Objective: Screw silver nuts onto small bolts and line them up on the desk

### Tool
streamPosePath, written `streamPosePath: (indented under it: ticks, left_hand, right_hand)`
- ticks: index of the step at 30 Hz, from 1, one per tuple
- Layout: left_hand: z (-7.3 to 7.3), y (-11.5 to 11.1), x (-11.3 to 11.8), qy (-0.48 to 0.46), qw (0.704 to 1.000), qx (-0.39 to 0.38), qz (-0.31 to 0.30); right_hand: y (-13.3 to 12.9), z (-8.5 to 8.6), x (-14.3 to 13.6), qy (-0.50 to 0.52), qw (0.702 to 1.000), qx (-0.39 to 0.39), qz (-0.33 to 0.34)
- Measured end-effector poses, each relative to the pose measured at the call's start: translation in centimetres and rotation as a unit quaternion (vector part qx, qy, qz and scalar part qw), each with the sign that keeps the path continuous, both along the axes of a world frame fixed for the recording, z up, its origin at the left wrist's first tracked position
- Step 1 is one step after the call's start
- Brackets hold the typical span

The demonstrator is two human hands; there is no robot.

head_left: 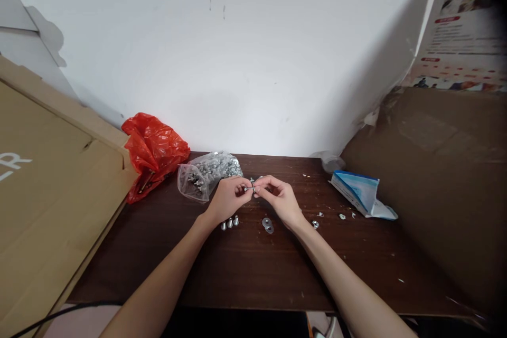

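Note:
Above the middle of the table, my left hand (229, 198) and my right hand (281, 200) meet fingertip to fingertip. Thumb and forefinger of the left pinch a small metal bolt (247, 188). A thin ring, seen edge-on and looking like a washer (254, 188), is pinched by my right hand at the bolt's end. I cannot tell whether the bolt passes through it. Below my left hand are three silver bolts (230, 223) in a row. Overlapping flat washers (268, 225) lie between the forearms. Small metal parts behind the fingers are partly hidden.
A clear plastic bag of metal hardware (216, 166) and a red plastic bag (154, 142) sit at the back left. Small metal pieces (315, 224) and a blue-white packet (356, 193) lie on the right. Cardboard (59, 179) flanks the table (237, 274); a white wall (253, 63) stands behind.

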State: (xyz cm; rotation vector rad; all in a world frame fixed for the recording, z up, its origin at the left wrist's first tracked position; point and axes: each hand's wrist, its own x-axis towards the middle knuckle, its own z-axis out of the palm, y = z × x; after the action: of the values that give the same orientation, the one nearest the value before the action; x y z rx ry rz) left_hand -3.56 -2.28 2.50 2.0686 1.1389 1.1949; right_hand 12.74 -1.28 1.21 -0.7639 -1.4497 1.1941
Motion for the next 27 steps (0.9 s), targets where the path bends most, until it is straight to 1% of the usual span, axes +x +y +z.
streamPosePath:
  ticks: [5,7,13,20,24,27]
  left_hand:
    - [-0.14,0.1,-0.02,-0.021,0.999,-0.025,-0.011]
    - [-0.13,0.14,-0.04,-0.027,0.999,-0.03,-0.007]
    - [0.16,0.0,0.08,-0.032,0.999,-0.014,0.006]
    - [0.25,0.14,-0.19,0.01,1.0,-0.002,-0.012]
    - [0.38,0.12,-0.33,-0.009,0.999,-0.023,-0.024]
    - [0.56,-0.01,-0.35,-0.03,0.997,-0.061,-0.046]
  right_hand:
    - [0.06,-0.21,-0.09,0.0,1.0,0.007,-0.02]
    - [0.09,-0.22,-0.11,-0.002,0.999,0.02,-0.028]
    - [-0.17,0.09,-0.19,-0.004,0.998,0.058,-0.039]
    - [-0.55,0.57,-0.24,-0.005,0.997,0.069,-0.043]
    - [-0.62,0.68,-0.08,-0.006,0.994,0.099,-0.04]
    - [-0.72,0.75,0.1,-0.021,0.989,0.139,-0.036]
